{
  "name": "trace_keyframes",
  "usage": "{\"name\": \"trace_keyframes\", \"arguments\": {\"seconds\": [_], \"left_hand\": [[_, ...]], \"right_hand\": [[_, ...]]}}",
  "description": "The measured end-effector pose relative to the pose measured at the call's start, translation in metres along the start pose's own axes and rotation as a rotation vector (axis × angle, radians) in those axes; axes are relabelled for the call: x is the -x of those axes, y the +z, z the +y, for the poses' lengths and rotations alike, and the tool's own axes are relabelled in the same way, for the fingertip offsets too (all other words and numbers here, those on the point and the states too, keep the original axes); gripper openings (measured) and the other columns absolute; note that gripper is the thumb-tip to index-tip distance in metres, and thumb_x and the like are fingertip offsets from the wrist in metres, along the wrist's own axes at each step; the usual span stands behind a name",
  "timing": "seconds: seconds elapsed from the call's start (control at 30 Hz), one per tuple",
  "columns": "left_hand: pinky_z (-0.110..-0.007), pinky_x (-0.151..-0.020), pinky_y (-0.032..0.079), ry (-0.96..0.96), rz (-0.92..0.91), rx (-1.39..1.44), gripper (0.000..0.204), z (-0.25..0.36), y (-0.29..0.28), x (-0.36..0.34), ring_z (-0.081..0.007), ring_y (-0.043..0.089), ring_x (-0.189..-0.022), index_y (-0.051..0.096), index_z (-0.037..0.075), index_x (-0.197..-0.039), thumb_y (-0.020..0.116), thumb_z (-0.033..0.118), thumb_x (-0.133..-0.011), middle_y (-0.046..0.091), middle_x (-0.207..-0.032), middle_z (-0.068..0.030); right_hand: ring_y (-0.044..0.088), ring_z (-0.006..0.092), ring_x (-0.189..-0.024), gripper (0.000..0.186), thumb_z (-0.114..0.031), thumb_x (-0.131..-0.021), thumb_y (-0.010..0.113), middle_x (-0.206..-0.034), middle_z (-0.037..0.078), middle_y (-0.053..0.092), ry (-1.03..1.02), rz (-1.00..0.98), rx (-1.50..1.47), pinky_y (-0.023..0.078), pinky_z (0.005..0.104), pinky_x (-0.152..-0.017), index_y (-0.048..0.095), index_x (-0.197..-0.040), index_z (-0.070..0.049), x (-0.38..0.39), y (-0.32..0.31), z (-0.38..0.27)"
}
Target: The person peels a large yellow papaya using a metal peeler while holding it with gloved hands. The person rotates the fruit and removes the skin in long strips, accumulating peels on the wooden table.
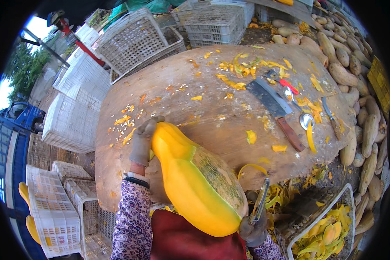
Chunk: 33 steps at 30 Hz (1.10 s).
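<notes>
A large, long squash leans over the near edge of the wooden tabletop, against my red apron. Most of its visible surface is bare orange flesh, while mottled green and tan skin covers a patch on its right side. My left hand, in a grey glove, is closed around its narrow far end. By the wide near end, my gloved right hand grips a metal peeler. A thin curled strip of peel hangs at the peeler's top. The right fingers are partly hidden behind the tool.
On the tabletop lie a cleaver, a red-handled tool, a small knife, peel scraps and seeds. White crates stack at the left. A crate of peelings sits near right; unpeeled squashes pile along the right.
</notes>
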State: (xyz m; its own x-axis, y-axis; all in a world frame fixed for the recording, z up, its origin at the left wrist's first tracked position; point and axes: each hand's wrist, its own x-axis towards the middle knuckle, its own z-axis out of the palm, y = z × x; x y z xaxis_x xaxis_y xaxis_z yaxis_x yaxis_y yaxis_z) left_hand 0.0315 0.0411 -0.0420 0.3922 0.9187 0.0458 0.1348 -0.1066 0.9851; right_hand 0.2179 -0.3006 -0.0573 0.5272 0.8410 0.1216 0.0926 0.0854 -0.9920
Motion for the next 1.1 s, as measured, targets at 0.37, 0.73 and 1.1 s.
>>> {"name": "trace_keyframes", "arguments": {"seconds": [0.37, 0.73, 1.1], "left_hand": [[-0.050, -0.114, 0.033, 0.461, -0.275, -0.624, 0.028, 0.050, 0.037, 0.040, -0.0260, 0.067, -0.105, 0.077, 0.015, -0.092, 0.054, 0.030, -0.094, 0.075, -0.099, -0.0068], [-0.047, -0.118, 0.029, 0.381, -0.280, -0.604, 0.033, 0.042, 0.036, 0.037, -0.0256, 0.063, -0.109, 0.077, 0.011, -0.091, 0.050, 0.027, -0.099, 0.074, -0.102, -0.0100], [-0.044, -0.118, 0.031, 0.474, -0.229, -0.669, 0.034, 0.024, 0.036, 0.030, -0.0332, 0.059, -0.121, 0.078, 0.018, -0.092, 0.047, 0.033, -0.098, 0.075, -0.095, -0.0092]], "right_hand": [[0.060, 0.0227, -0.103, 0.071, -0.048, -0.098, 0.057, -0.121, 0.018, 0.059, -0.015, -0.138, 0.083, 0.050, 0.0368, -0.087, 0.042, -0.138, 0.009, 0.013, 0.009, -0.014], [0.070, 0.0358, -0.079, 0.048, -0.024, -0.096, 0.062, -0.093, 0.021, 0.070, -0.112, -0.407, 0.758, 0.055, 0.0413, -0.068, 0.053, -0.132, 0.005, -0.015, -0.027, -0.064], [0.065, 0.0448, -0.071, 0.039, -0.036, -0.096, 0.062, -0.090, 0.023, 0.063, -0.213, -0.174, 0.791, 0.052, 0.0508, -0.059, 0.055, -0.115, -0.003, -0.002, -0.007, -0.044]]}}
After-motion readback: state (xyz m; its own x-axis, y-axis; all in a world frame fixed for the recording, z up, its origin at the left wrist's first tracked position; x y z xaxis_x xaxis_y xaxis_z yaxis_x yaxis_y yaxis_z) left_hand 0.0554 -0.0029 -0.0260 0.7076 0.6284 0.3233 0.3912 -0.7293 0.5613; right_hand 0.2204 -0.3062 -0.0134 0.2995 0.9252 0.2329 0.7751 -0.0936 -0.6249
